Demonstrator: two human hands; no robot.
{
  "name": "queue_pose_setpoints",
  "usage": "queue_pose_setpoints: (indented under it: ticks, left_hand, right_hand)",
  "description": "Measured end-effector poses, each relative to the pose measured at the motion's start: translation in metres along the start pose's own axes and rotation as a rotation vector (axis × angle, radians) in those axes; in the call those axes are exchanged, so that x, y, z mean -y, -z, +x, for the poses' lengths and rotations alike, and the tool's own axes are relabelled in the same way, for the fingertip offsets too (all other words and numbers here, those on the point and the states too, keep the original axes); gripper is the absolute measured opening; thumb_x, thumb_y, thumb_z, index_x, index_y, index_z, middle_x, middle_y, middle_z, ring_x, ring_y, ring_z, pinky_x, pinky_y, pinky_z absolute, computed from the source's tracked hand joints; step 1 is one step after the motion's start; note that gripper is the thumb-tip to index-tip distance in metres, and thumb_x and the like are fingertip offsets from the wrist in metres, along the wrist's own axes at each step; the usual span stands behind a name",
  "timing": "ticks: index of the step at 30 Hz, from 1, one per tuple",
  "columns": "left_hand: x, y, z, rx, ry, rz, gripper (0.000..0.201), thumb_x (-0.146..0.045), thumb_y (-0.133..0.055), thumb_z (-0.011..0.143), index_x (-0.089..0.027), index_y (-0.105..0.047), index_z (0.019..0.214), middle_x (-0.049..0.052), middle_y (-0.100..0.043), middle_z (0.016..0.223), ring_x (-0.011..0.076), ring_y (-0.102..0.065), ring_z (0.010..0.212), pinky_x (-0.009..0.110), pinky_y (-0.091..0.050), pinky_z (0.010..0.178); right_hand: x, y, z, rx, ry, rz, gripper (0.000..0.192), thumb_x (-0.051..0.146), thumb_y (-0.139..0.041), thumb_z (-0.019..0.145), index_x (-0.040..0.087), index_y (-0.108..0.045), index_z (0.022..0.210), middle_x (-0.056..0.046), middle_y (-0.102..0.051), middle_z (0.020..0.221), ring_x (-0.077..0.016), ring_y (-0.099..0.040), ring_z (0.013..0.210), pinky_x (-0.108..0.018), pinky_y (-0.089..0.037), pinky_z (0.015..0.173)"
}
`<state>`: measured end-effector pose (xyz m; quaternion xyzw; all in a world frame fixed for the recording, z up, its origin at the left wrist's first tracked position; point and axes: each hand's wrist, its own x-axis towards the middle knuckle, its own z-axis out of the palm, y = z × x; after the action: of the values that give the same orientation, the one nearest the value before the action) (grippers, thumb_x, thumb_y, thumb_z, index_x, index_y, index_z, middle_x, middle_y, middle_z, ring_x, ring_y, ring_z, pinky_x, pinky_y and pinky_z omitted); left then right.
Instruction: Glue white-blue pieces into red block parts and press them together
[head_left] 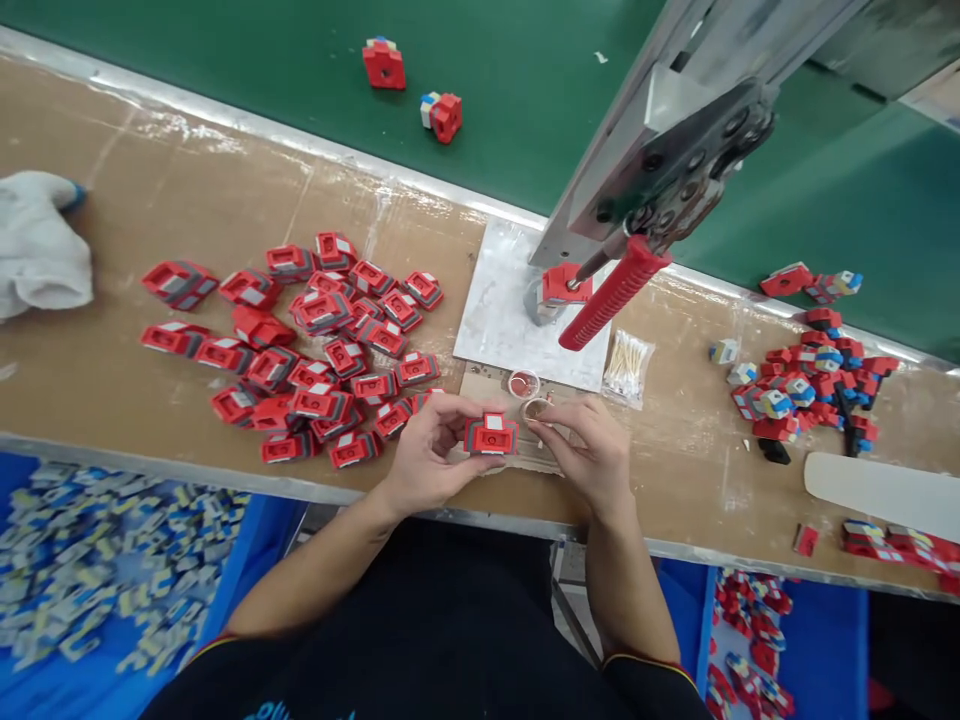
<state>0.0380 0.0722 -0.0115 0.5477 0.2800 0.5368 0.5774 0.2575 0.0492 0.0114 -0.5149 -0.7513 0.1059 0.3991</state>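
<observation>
At the far left, a crumpled white cloth (41, 245) lies on the brown workbench (214, 180), and beyond it spreads a heap of red-and-grey pieces (322, 310). Just right of that heap, the person's left hand (431, 455) holds one red piece (491, 437) above the bench's near edge — the thumb below, the fingers above, the gap between them only as wide as the piece itself. The piece's recessed side faces up toward the camera. Behind it stand two small round cups (523, 383), near a metal plate (495, 300) under a red-handled clamp (615, 295). The right hand (589, 450) reaches to the nearer cup, thumb and forefinger drawn close together at its rim — whether they pinch anything, one cannot tell. A bag of cotton swabs (628, 368) lies behind that hand, and farther right sits a mixed pile of red, blue and white parts (814, 375).
</observation>
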Motion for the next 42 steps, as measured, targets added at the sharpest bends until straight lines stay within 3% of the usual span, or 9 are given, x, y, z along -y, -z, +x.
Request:
queue_pose_setpoints:
  ticks: [8,13,15,17,19,23,26,30,42]
  left_hand:
    - [-0.006,0.002,-0.001,0.055,0.224,-0.426,0.039,-0.045,-0.071,0.103,-0.023,-0.070,0.135,0.015,-0.078,0.124,0.0180,-0.078,0.079,0.028,-0.063,0.066]
    - [-0.006,0.002,0.002,0.043,0.336,-0.621,0.035,-0.054,-0.064,0.104,-0.020,-0.069,0.110,0.011,-0.071,0.120,0.0113,-0.068,0.064,0.025,-0.054,0.056]
    - [-0.005,0.002,0.001,0.088,0.353,-0.581,0.050,-0.062,-0.081,0.089,-0.019,-0.066,0.109,0.009,-0.067,0.117,0.0085,-0.063,0.061,0.024,-0.051,0.055]
    - [-0.005,0.003,-0.002,0.145,0.367,-0.459,0.058,-0.049,-0.096,0.077,-0.020,-0.063,0.114,0.006,-0.064,0.113,0.0046,-0.056,0.059,0.020,-0.047,0.054]
    - [-0.005,0.003,-0.004,0.176,0.371,-0.345,0.055,-0.030,-0.097,0.079,-0.022,-0.058,0.117,0.003,-0.063,0.109,0.0039,-0.056,0.062,0.018,-0.048,0.058]
    - [-0.004,0.004,-0.008,0.160,0.288,-0.300,0.046,-0.024,-0.089,0.086,-0.024,-0.051,0.111,0.004,-0.070,0.108,0.0085,-0.063,0.072,0.020,-0.053,0.068]
    - [-0.002,0.004,-0.008,0.176,0.196,-0.234,0.038,-0.019,-0.085,0.087,-0.022,-0.058,0.113,0.010,-0.077,0.115,0.0122,-0.071,0.079,0.022,-0.056,0.070]
    - [-0.001,0.003,-0.007,0.198,0.032,-0.003,0.036,-0.015,-0.083,0.084,-0.020,-0.072,0.118,0.016,-0.078,0.127,0.0256,-0.078,0.113,0.032,-0.063,0.092]
    - [0.003,-0.005,-0.014,0.153,0.039,-0.056,0.038,-0.013,-0.084,0.086,-0.020,-0.061,0.115,0.016,-0.080,0.127,0.0253,-0.081,0.117,0.029,-0.067,0.093]
  right_hand:
    - [-0.001,-0.002,0.003,-0.045,0.016,-0.036,0.019,0.009,-0.078,0.094,0.026,-0.071,0.097,0.001,-0.082,0.083,-0.0178,-0.072,0.073,-0.034,-0.055,0.068]
    - [0.000,-0.001,0.002,-0.002,0.021,-0.039,0.018,0.010,-0.079,0.094,0.026,-0.071,0.096,0.001,-0.082,0.084,-0.0181,-0.072,0.073,-0.034,-0.056,0.069]
    - [0.000,-0.001,0.002,-0.002,0.028,-0.033,0.018,0.010,-0.078,0.094,0.026,-0.070,0.096,0.001,-0.082,0.084,-0.0182,-0.072,0.073,-0.034,-0.056,0.069]
    - [-0.001,-0.001,0.003,-0.034,0.017,-0.035,0.017,0.011,-0.078,0.095,0.027,-0.071,0.095,0.001,-0.082,0.082,-0.0181,-0.071,0.071,-0.034,-0.055,0.068]
    - [-0.002,-0.001,0.004,-0.034,0.007,-0.027,0.017,0.011,-0.076,0.096,0.027,-0.072,0.094,0.001,-0.081,0.081,-0.0185,-0.073,0.072,-0.034,-0.056,0.068]
    - [0.000,0.004,0.002,-0.016,-0.027,0.020,0.013,0.015,-0.078,0.095,0.027,-0.074,0.091,0.001,-0.081,0.080,-0.0188,-0.073,0.071,-0.035,-0.057,0.067]
    - [0.011,0.011,-0.001,-0.217,-0.112,0.120,0.011,0.018,-0.079,0.095,0.026,-0.073,0.091,0.000,-0.078,0.077,-0.0191,-0.073,0.068,-0.035,-0.058,0.064]
    - [0.039,0.011,-0.003,-0.439,-0.138,0.372,0.009,0.025,-0.079,0.097,0.025,-0.070,0.095,0.001,-0.077,0.074,-0.0200,-0.075,0.066,-0.035,-0.061,0.060]
    - [0.062,-0.020,0.003,-0.323,-0.245,0.572,0.014,0.028,-0.077,0.099,0.024,-0.065,0.094,0.000,-0.082,0.079,-0.0219,-0.084,0.072,-0.037,-0.073,0.067]
